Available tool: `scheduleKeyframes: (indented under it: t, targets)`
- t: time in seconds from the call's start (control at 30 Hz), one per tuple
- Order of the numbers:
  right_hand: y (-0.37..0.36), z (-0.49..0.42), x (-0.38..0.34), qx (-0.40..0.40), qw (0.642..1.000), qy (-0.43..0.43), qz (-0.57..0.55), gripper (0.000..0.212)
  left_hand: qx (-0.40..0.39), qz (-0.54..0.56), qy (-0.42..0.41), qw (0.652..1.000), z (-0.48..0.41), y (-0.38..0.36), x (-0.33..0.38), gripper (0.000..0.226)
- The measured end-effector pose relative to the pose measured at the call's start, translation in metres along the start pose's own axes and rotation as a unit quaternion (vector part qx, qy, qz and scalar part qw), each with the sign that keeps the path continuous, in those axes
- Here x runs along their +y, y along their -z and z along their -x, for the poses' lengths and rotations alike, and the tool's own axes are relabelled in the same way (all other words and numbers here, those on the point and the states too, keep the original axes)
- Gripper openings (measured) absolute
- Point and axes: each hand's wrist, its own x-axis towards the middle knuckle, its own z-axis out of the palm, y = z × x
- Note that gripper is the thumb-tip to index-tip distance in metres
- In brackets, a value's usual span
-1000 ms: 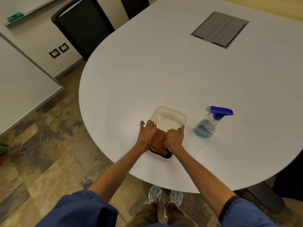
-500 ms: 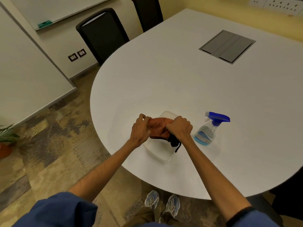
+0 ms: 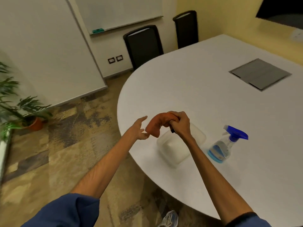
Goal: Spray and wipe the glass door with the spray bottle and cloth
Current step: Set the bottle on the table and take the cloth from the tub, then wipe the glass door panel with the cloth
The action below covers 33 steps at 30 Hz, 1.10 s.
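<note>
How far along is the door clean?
Done: cloth lifted clear of the tub. In hand: right hand grips it; left hand open by its loose end. Left: bottle stands untouched on the table, no glass door in view, so all spraying and wiping.

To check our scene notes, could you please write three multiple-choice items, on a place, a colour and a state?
1. Where does the clear plastic spray bottle with the blue trigger stand? A) on the floor B) on the white table, right of the translucent plastic container C) on a chair
2. What colour is the bunched cloth? A) blue B) white C) rust-orange
3. Which hand grips the cloth? A) the right B) the left C) neither
Answers: 1 B, it stands beside the container; 2 C, its folds look rust-orange; 3 A, the right hand curls round it, the left hand is open.
</note>
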Motion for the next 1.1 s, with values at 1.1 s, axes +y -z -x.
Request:
scheduleKeyframes:
  t: [1.1]
  targets:
    - [-0.279, 0.399, -0.163, -0.646, 0.732, -0.080, -0.200, 0.095, 0.246, 0.180, -0.442, 0.844, 0.384, 0.442, -0.199, 0.065]
